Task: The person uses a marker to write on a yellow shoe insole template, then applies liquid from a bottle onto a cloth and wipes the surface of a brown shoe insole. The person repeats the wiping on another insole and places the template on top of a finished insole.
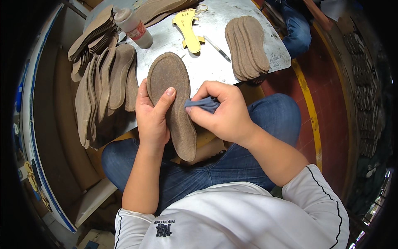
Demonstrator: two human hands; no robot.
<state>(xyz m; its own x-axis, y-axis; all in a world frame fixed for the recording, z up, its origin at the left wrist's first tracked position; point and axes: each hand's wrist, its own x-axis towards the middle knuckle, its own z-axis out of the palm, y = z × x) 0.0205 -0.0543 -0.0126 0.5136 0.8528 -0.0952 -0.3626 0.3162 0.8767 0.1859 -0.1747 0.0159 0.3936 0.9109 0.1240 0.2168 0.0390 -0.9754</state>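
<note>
My left hand (152, 114) grips a brown shoe insole (174, 79) by its left edge, with the thumb laid across its face. The insole is tilted upright over my lap, its wide end towards the table. In my right hand (226, 110) a bunched blue-grey cloth (203, 103) is pinched between thumb and fingers. The cloth meets the insole's right edge around its middle. Whether it presses on the face or only on the rim, I cannot tell.
On the white table (207, 68) lie a yellow sole template (189, 31), a pen (217, 48) and a fanned insole stack (247, 47). A bottle (133, 28) stands near the left insole piles (105, 76). Another person's jeans-clad leg (295, 31) is at the far right.
</note>
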